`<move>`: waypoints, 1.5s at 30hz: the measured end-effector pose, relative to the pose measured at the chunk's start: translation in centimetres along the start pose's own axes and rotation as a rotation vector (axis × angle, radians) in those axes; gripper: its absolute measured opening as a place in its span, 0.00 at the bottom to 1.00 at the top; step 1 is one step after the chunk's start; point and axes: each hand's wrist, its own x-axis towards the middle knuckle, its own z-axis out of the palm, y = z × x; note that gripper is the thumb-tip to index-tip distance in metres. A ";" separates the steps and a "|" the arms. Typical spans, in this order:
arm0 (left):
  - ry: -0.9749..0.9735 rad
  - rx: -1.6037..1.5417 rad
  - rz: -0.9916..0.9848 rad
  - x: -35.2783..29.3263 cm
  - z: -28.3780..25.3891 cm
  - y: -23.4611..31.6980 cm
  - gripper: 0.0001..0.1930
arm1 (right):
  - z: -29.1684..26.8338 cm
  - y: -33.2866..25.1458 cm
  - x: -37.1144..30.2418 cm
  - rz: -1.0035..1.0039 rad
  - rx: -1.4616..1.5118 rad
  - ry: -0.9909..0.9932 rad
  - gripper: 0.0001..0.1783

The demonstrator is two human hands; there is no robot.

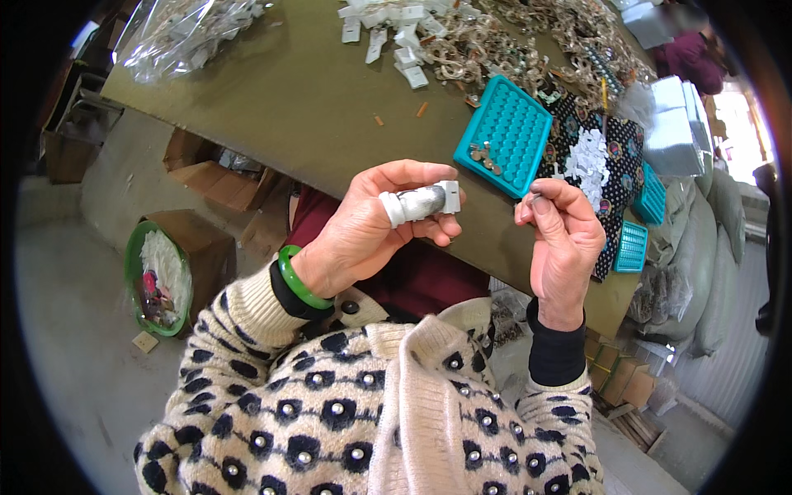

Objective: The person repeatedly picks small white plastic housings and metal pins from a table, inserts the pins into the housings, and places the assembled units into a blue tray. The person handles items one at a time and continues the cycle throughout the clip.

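My left hand [375, 224] grips a stack of small silvery round pieces [422, 201] with white plastic at each end, held sideways between thumb and fingers; the thumb tip is wrapped in white tape. A green bangle [297, 280] rings that wrist. My right hand [563, 239] is raised just right of the stack, its thumb and forefinger pinched on one small silvery piece [535, 199]. Both hands hover in front of an olive table [289, 99]. Behind them on the table lies a teal sorting tray [505, 134] with several small metal pieces in its near corner.
White plastic clips [394, 37] and a heap of metal parts [528, 41] lie at the table's far side, a clear bag [177, 33] at far left. A patterned cloth holds white discs [590, 161]. More teal trays [643, 219], cardboard boxes [210, 177] and a green basin [157, 276] stand around.
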 end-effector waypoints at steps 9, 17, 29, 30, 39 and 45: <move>-0.006 -0.063 -0.010 -0.2 0.0 0.1 0.16 | 4.8 0.1 0.6 -0.457 -0.677 -0.160 0.09; 0.003 -0.062 -0.025 -0.2 0.0 0.0 0.15 | 5.2 0.2 1.0 -0.487 -0.701 -0.227 0.10; 0.068 0.031 -0.008 0.0 0.9 0.3 0.14 | 4.4 1.1 1.3 -0.336 -0.516 -0.240 0.09; 0.064 0.032 -0.008 0.1 1.0 0.3 0.14 | 4.2 1.1 1.3 -0.334 -0.526 -0.248 0.09; 0.086 0.105 -0.041 0.3 1.2 -0.4 0.13 | 3.3 1.0 1.5 -0.439 -0.655 -0.335 0.09; 0.118 0.030 -0.073 0.3 1.9 -0.4 0.13 | 2.7 -0.7 3.9 -0.325 -0.638 -0.492 0.05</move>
